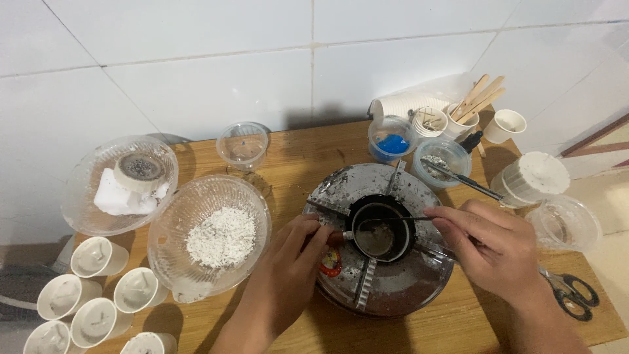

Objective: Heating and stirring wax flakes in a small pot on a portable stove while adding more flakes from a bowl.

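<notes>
**Hands at the small pot on the burner**

Left hand [288, 269] is closed on the handle of a small black pot [380, 229], seated centrally on a round burner [393, 288]. A thin stick [400, 219] is pinched by the right hand [491, 246] over the pot. A clear bowl of white flakes [209, 236] is seen just left.

Two large clear bowls [208, 238] — one of white flakes; six small white cups [98, 257] at the left; four wooden sticks [480, 99]; one pair of scissors [574, 295]; two hands — one small black pot [380, 229].
</notes>
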